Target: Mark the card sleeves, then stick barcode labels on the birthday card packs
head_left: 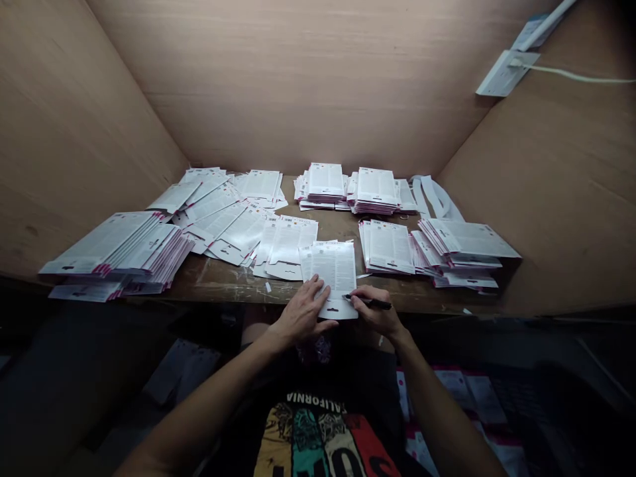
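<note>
My left hand (pixel 301 311) lies flat on a white printed card (pixel 332 268) at the table's front edge, pinning it down. The card has a hang tab at its near end, close to me. My right hand (pixel 376 311) holds a black marker (pixel 370 303), and the marker's tip touches the card's lower right edge. The point of contact is small and partly hidden by my fingers. Several stacks of similar cards (pixel 116 248) lie to the left, with more stacks (pixel 390 246) to the right.
Further stacks and loose cards (pixel 325 184) cover the wooden table (pixel 218 281) back to a plywood wall (pixel 293 79). Side walls enclose the table. A white strip (pixel 437 197) lies at the back right. A wall-mounted white fitting (pixel 507 73) with a cable sits high on the right.
</note>
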`<state>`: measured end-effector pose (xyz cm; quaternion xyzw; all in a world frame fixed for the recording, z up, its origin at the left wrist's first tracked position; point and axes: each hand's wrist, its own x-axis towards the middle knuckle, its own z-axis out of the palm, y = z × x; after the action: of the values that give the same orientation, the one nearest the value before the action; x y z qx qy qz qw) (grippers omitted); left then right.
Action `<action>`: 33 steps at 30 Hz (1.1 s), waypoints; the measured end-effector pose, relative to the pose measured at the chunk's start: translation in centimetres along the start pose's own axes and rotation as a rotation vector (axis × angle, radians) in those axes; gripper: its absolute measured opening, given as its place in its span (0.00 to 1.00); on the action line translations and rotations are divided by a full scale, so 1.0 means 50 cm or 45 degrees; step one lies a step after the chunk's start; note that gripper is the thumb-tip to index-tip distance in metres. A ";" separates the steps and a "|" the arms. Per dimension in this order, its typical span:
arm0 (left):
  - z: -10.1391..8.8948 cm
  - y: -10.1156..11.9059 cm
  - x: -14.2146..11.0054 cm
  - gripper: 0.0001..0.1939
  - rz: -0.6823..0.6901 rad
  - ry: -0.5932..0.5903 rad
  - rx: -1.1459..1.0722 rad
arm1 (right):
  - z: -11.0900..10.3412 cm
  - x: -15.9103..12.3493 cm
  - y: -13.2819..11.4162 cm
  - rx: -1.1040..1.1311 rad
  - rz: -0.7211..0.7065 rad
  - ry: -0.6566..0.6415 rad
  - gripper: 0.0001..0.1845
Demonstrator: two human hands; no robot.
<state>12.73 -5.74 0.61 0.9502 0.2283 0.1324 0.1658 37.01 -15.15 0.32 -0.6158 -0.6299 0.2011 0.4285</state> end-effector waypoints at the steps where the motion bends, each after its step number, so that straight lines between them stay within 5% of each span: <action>1: 0.002 -0.002 0.001 0.44 0.003 0.004 -0.009 | -0.001 -0.006 0.005 0.006 -0.026 -0.009 0.10; 14: 0.017 -0.014 0.006 0.40 0.009 0.029 -0.028 | 0.014 -0.036 0.042 0.013 -0.155 -0.036 0.10; 21: 0.018 -0.018 0.009 0.39 0.011 0.050 -0.003 | 0.018 -0.017 0.023 0.093 -0.148 -0.064 0.12; 26: 0.022 -0.019 0.005 0.41 -0.006 0.067 -0.032 | -0.002 0.014 0.001 0.212 -0.130 0.123 0.12; 33: 0.026 -0.025 0.000 0.43 -0.021 0.069 -0.033 | -0.011 0.057 -0.015 -0.609 -0.216 -0.563 0.17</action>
<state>12.69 -5.04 -1.03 0.9421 0.2387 0.1597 0.1728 37.34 -12.73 2.05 -0.5859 -0.7859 0.1398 0.1399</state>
